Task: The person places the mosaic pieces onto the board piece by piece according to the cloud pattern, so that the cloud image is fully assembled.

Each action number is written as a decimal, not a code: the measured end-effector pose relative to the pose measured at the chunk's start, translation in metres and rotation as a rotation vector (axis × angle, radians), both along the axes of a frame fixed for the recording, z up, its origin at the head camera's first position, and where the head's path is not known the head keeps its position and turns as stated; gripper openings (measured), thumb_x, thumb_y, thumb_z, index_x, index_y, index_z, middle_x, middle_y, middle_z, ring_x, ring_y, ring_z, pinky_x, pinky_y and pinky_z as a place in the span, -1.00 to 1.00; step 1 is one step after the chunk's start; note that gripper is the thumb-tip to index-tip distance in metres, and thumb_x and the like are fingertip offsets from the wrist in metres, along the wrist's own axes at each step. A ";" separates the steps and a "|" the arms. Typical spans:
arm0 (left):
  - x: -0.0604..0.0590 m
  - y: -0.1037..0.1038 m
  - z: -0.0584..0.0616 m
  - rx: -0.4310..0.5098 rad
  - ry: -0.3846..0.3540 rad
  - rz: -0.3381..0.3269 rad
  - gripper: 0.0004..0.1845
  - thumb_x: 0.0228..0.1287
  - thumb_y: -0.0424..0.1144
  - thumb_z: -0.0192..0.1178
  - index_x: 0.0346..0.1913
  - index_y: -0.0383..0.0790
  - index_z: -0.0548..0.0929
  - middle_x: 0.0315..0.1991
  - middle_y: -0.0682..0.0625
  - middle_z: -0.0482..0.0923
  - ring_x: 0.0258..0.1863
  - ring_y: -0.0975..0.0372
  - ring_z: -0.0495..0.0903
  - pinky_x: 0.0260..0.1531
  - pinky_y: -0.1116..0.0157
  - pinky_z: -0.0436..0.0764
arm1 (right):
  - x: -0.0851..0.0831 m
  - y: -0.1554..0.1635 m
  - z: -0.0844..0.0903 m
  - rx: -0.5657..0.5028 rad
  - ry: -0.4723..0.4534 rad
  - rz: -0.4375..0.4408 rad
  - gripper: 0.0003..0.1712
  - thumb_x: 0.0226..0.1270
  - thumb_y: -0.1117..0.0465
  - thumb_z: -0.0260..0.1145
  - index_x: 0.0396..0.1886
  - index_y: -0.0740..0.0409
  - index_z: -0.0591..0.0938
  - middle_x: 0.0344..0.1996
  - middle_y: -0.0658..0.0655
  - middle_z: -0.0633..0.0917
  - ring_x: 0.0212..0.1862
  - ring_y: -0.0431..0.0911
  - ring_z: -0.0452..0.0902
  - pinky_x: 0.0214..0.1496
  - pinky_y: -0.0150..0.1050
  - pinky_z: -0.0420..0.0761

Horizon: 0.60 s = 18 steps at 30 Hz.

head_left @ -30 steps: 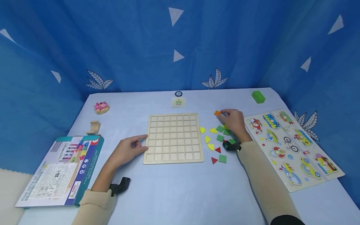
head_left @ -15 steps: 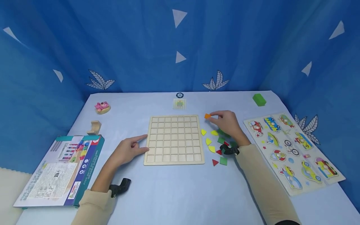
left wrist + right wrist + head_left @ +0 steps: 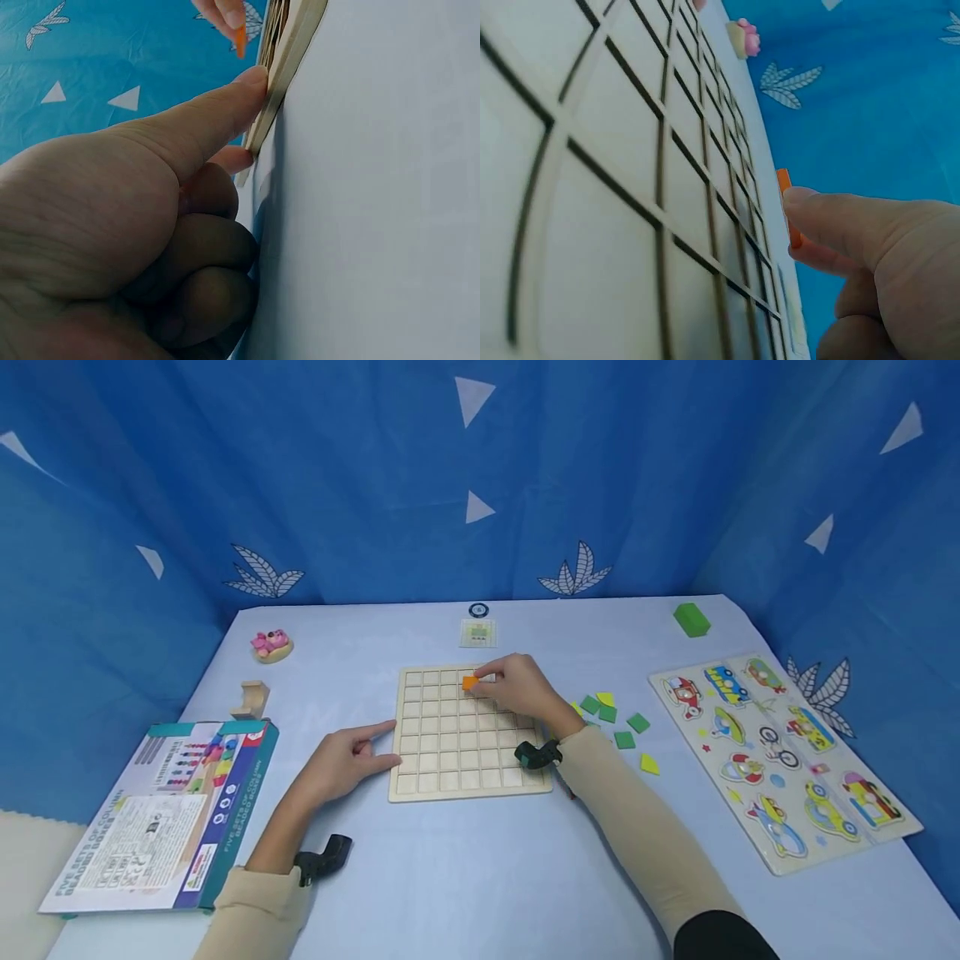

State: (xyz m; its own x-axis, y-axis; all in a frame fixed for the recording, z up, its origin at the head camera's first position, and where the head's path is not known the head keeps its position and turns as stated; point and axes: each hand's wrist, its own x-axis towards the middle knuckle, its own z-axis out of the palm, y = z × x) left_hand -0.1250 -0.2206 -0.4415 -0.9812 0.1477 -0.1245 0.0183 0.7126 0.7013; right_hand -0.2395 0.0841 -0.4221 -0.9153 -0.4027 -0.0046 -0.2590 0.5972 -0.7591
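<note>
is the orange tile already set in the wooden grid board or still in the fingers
Still in the fingers. The right hand pinches the small orange tile just above the wooden grid board; the right wrist view shows it on edge, not flat in a cell.

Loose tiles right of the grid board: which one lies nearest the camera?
The yellow tile, alone, nearer the camera than the green tiles; the rest cluster farther back, closer to the right hand.

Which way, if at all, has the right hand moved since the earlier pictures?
Yes. The right hand, pinching the orange tile, has moved left from beside the loose tiles to over the wooden grid board.
</note>
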 end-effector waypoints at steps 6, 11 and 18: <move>0.001 0.002 0.001 -0.010 -0.001 0.001 -0.31 0.21 0.00 0.49 0.38 -0.11 0.58 -0.67 0.08 0.31 -0.65 0.24 0.24 -0.59 0.29 0.21 | 0.003 -0.009 -0.011 0.033 0.020 -0.005 -0.66 0.39 0.06 0.43 0.09 0.06 0.78 -0.81 0.00 0.35 -0.72 -0.16 0.12 -0.58 -0.27 0.20; 0.002 0.003 0.002 -0.012 -0.003 0.007 -0.31 0.20 -0.01 0.50 0.38 -0.10 0.58 -0.67 0.07 0.30 -0.64 0.24 0.23 -0.59 0.29 0.20 | 0.005 -0.009 -0.015 0.077 0.080 0.009 -0.64 0.41 0.06 0.41 0.13 0.05 0.76 -0.80 -0.01 0.33 -0.72 -0.17 0.09 -0.57 -0.27 0.20; 0.001 0.001 0.000 -0.020 0.032 0.000 -0.32 0.19 -0.04 0.51 0.37 -0.11 0.60 -0.68 0.09 0.30 -0.65 0.25 0.22 -0.59 0.29 0.20 | 0.003 -0.010 -0.014 0.108 0.076 0.025 -0.59 0.41 0.05 0.41 0.19 0.03 0.74 -0.78 -0.02 0.33 -0.70 -0.17 0.11 -0.56 -0.26 0.20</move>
State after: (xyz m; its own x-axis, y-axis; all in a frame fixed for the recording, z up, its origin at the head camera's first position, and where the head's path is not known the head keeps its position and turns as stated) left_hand -0.1243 -0.2192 -0.4418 -0.9847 0.1453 -0.0958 0.0404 0.7263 0.6862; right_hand -0.2362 0.0737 -0.4362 -0.9044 -0.4261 0.0199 -0.3290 0.6672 -0.6683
